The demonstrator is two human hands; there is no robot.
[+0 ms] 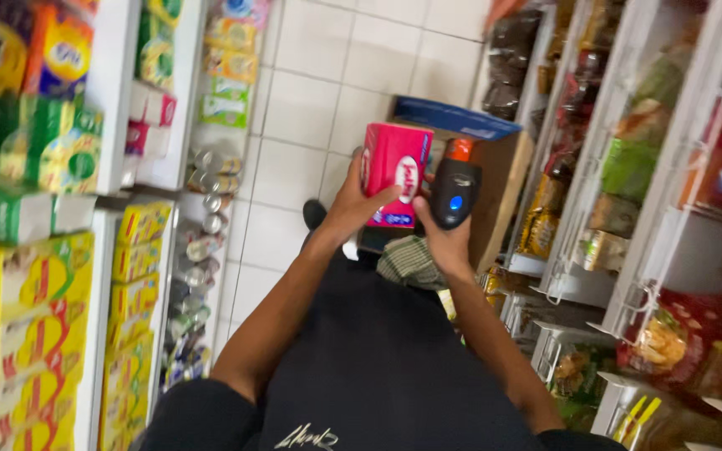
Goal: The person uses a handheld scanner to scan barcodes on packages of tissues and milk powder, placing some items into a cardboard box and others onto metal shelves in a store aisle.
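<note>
My left hand [353, 205] grips a bright pink rectangular packet [394, 171] with a white and red label, held upright in front of me. My right hand [444, 238] holds a black hand-held scanner [455, 192] with an orange top and a small blue light. The scanner sits right beside the packet's right edge, nearly touching it. Both forearms reach forward over my black shirt.
A brown cardboard box [503, 179] with a blue lid stands on the white tiled floor [311, 108] ahead. Shelves of yellow and green packets [35, 317] line the left. White wire racks of snack bags [653, 167] line the right. A checked cloth [411, 260] lies below my hands.
</note>
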